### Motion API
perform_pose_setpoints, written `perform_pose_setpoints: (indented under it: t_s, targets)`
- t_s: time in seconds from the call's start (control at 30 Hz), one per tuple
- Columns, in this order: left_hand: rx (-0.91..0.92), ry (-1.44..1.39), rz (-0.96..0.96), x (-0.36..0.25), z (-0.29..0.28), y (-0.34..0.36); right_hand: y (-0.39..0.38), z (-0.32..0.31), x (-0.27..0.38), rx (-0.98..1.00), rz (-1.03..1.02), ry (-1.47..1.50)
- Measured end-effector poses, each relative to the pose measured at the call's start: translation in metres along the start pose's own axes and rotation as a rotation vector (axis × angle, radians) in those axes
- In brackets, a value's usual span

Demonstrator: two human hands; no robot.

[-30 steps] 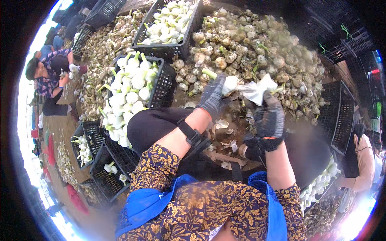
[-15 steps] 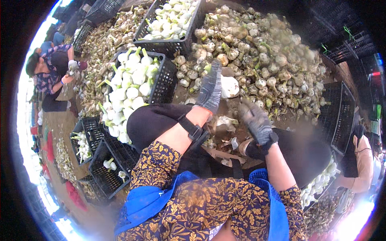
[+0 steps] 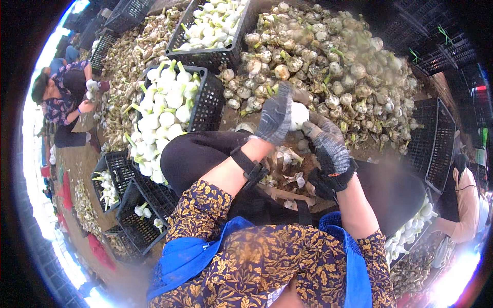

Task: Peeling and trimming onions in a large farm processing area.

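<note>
In front of my knees I hold a white garlic bulb [image 3: 299, 116] over the near edge of a heap of unpeeled garlic. My left hand [image 3: 276, 117], in a grey knitted glove, is wrapped round the bulb from the left. My gloved right hand [image 3: 330, 146] meets it from the right, its curled fingertips pressing on the bulb's lower right side. The stem end is hidden by my left hand. Below the hands, papery peelings [image 3: 289, 156] lie on the ground.
A black crate [image 3: 209, 105] of clean white garlic stands beside my left knee, another crate [image 3: 237, 50] behind it. The brownish garlic heap [image 3: 339, 72] spreads ahead. Empty-looking black crates [image 3: 434, 143] stand at right. A co-worker [image 3: 69, 97] sits at far left, another person's arm [image 3: 465, 205] at right.
My right hand has moved up and left from beside the bulb onto it. My left hand has tilted and closed further round the bulb, covering more of it.
</note>
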State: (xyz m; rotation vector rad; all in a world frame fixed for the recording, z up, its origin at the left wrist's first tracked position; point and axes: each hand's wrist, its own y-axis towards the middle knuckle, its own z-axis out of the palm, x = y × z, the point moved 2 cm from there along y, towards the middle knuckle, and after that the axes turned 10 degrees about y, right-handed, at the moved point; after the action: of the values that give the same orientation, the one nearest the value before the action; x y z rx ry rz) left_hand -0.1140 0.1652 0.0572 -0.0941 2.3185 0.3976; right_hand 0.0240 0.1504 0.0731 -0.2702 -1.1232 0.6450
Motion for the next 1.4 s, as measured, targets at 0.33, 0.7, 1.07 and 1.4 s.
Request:
perform_pose_setpoints:
  t_s: [0.33,0.7,1.07,1.4]
  targets:
    - [-0.135,0.333,0.442,0.009,0.009,-0.011,0.000,0.000,0.001,-0.247,-0.119,-0.415]
    - [0.185,-0.475,-0.370,0.021,0.016,0.000,-0.002,-0.001,-0.014,-0.136,-0.141,-0.101]
    - [0.255,0.395,0.184,0.007,0.009,-0.004,-0.019,0.011,0.027,0.059,-0.906,-1.222]
    - [0.368,-0.477,-0.645,0.033,0.029,0.011,-0.028,-0.018,0.003,0.022,0.006,-0.968]
